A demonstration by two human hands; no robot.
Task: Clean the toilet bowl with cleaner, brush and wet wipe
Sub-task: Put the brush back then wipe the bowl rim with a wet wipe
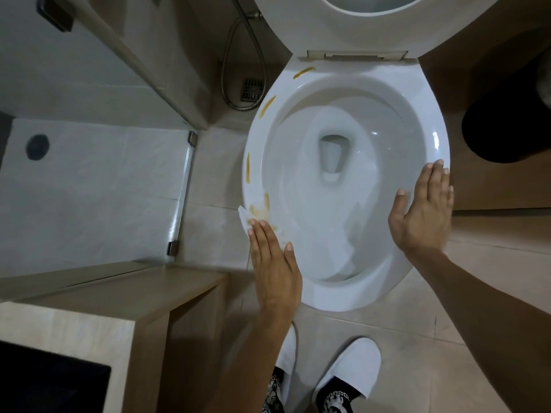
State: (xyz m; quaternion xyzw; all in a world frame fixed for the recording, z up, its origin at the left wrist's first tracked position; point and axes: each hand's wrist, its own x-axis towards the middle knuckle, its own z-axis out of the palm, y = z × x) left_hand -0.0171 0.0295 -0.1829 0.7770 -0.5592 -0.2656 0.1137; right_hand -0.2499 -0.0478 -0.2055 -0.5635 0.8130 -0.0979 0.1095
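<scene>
Left hand (272, 263) is laid flat, fingers straight, pressing wet wipe (245, 217) onto toilet bowl (343, 296) rim for stain (261, 208) removal; right hand (425, 211), fingers spread, is braced on opposite rim.

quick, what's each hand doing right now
Left hand: open, flat fingers pressing a white wet wipe on the white toilet rim.
Right hand: open, resting flat on the rim.

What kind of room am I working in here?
Most likely a small home or hotel bathroom: a toilet bowl with its seat raised, a spray hose by a floor drain, and a glass-walled shower alongside.
</scene>
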